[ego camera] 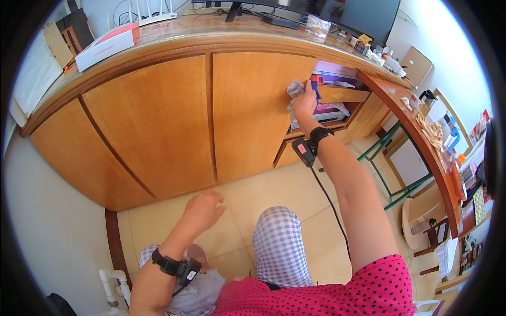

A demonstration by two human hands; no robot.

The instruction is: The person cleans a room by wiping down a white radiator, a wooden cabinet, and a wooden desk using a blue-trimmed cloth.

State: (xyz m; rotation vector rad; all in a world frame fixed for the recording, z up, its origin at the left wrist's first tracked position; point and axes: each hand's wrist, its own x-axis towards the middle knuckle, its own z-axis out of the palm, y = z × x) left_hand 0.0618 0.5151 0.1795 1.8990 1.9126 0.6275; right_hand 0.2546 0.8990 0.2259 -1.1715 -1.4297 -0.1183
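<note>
At the right edge of a wooden cabinet door (263,114), my right hand (305,103) grips a crumpled grey cloth (295,90) against the wood. Some dark blue cloth (316,90) shows beside its fingers, on the side of the open shelves. Behind the door edge, the upper shelf holds a purple box (336,69) and a red item (318,79); plastic-wrapped things lie in the lower one (332,114). My left hand (203,209) hangs over the tiled floor, fingers loosely curled, holding nothing. Each wrist wears a black strap with a small device.
Along the cabinet top stand a white and red box (106,46), a white router (157,18), a monitor and small containers. At the right, a wooden table (419,138) with green metal legs (379,173) bears a striped cloth (431,132). White pipes (114,276) rise at the lower left.
</note>
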